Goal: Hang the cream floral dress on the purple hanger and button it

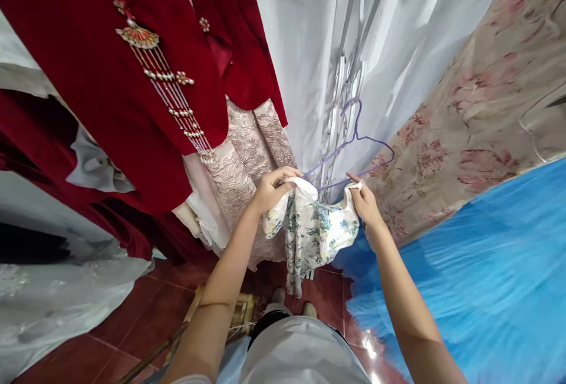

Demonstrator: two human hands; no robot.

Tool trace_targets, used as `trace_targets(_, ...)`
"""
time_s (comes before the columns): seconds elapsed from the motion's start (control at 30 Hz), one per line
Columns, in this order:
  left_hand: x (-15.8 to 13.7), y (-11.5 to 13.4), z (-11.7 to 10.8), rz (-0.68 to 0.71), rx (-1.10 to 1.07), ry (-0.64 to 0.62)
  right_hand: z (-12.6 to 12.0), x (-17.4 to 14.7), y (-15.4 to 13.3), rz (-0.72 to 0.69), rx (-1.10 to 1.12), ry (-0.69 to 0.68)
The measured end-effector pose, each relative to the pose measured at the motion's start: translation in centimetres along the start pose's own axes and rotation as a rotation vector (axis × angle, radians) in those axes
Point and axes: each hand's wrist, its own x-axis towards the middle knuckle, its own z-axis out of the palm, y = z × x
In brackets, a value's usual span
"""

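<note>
Pinching a white floral garment (312, 227) at two sides, the left hand (273, 189) and right hand (366, 206) sit mid-frame, near a purple hanger (355, 135).

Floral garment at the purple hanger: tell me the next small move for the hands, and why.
Probably ease the right side of the floral garment over the right end of the purple hanger: that end stands clear of the cloth, the other reaches cloth by the left hand, and the right hand grips the side concerned.
</note>
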Motion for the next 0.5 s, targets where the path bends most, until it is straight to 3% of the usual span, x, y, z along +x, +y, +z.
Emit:
trace_targets(0.1,2.8,-1.4,0.1,-0.084,-0.185,-0.059,1.1,0.3,0.5,-0.023,-0.034,0.016)
trace_targets(0.2,6.1,-1.3,-0.1,-0.136,-0.207,-0.243,2.1,-0.5,-0.2,-0.022,-0.037,0.038)
trace_targets(0.27,8.3,-0.4,-0.3,-0.083,-0.095,-0.393,2.7,-1.2,-1.2,-0.003,-0.046,0.066)
trace_targets(0.33,10.0,0.7,-0.4,0.007,0.105,-0.458,3.2,-1.9,-2.4,0.011,-0.059,0.085)
trace_targets(0.5,10.4,1.3,-0.8,0.094,0.592,-0.319,3.6,-5.1,-5.1,-0.096,-0.051,0.092)
